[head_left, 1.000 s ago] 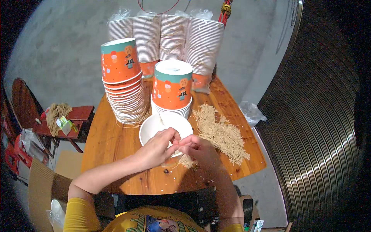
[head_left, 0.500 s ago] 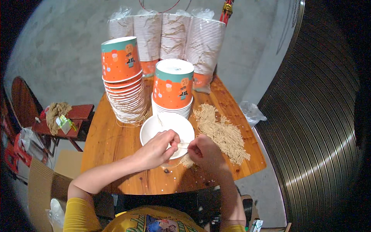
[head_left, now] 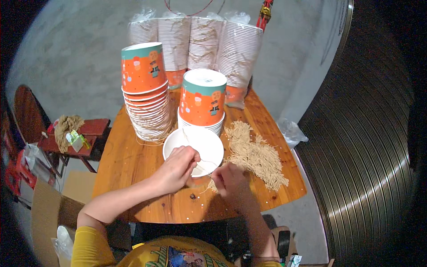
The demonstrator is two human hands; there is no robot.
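Note:
In front of me, a white paper bucket point(head_left: 211, 142) shows its round open mouth. My left hand point(head_left: 175, 168) is closed in a pinch on a thin pale string point(head_left: 207, 161), over the near part of the bucket's mouth. Right of it, near the rim, my right hand point(head_left: 231, 181) is also closed, with string running between the two hands. A strand crosses the white inside above my left hand. Beside my right hand lies a heap of beige strings point(head_left: 253, 153). The fingertips are partly hidden.
Behind the white bucket stands an upturned stack of orange and green paper buckets point(head_left: 202, 104). A taller stack point(head_left: 143, 71) at left has string around its rims. Wrapped bucket stacks point(head_left: 207, 42) line the back of the wooden table point(head_left: 155, 209). A ribbed metal shutter point(head_left: 360, 155) rises at right.
My hands have moved a little apart, the left one slightly up and the right one slightly down. The string between them now spreads in separate strands. The whole view has shifted slightly.

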